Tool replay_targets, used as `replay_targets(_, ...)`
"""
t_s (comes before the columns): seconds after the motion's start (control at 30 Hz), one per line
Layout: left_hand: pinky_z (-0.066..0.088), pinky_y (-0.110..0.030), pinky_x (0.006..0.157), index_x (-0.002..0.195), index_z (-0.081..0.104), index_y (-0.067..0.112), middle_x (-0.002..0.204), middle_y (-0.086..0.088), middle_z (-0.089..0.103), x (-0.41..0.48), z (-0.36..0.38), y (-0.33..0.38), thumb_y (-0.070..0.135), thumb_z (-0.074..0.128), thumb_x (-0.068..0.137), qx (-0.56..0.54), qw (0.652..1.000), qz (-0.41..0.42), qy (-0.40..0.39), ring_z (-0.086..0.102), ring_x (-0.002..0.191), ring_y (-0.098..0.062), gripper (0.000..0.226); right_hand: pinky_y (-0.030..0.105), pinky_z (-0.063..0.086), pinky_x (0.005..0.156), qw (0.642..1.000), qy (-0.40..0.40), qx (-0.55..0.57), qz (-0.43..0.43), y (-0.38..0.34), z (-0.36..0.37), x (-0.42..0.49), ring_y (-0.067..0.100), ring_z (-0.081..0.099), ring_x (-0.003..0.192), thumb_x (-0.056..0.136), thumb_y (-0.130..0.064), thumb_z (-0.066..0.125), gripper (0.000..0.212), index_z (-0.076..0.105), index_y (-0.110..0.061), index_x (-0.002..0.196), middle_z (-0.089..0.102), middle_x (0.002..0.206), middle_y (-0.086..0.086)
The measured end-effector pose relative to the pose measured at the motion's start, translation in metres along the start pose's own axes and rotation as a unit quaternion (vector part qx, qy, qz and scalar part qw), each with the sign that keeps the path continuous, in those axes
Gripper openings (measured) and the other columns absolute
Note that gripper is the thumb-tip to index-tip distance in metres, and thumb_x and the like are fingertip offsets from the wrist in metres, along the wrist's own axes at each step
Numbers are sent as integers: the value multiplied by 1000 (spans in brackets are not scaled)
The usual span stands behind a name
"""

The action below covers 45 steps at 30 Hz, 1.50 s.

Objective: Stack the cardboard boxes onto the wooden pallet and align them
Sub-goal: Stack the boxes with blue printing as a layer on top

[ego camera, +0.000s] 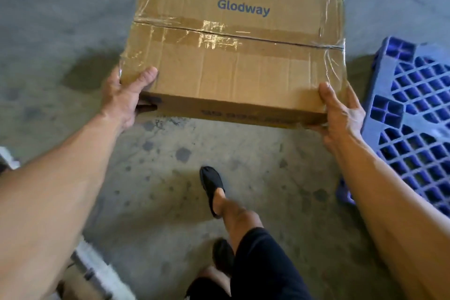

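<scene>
A brown cardboard box (233, 56), taped along its top seam and printed "Glodway", is held in the air over the concrete floor. My left hand (124, 95) grips its near left corner, thumb on top and fingers underneath. My right hand (341, 114) grips the near right corner the same way. A blue plastic grid pallet (414, 109) lies on the floor to the right of the box, partly hidden behind my right forearm. No wooden pallet is in view.
Stained grey concrete floor (60, 19) spreads all around. My legs and black shoes (211, 187) are below the box, one foot stepping forward. A blurred white and brown object (97, 273) sits at the lower left edge.
</scene>
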<state>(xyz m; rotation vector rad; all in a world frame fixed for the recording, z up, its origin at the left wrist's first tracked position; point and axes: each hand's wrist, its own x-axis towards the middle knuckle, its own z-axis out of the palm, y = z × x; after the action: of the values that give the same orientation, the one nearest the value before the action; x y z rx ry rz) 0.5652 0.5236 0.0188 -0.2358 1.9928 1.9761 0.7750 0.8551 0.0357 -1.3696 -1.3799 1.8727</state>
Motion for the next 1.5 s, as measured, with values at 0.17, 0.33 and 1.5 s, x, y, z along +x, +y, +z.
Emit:
replay_targets(0.17,49,-65,97,118,65,26,114,4,75,-118,-43,65,50,94,54,-5,997,44,57,70,109,-23,74,47,61,59,996,-87,-8,-25,-62,-13,-86,18,70,94,74,-37,84,77,52,-29,144,65,113,-11)
replay_targets(0.33,59,-61,74,135,56,24,121,2,71,-227,-84,97,50,93,52,-43,985,53,156,71,105,-23,94,40,62,53,983,-180,-25,-29,-97,-11,-134,18,68,89,80,-35,82,73,50,-30,146,62,110,-12)
replay_targets(1.5,53,-51,87,149,43,20,142,-15,46,-818,-455,-138,44,78,79,-143,717,-59,680,52,118,-38,81,59,58,88,799,-563,-212,10,251,-16,-629,28,68,109,69,-48,86,83,55,-30,144,68,126,1)
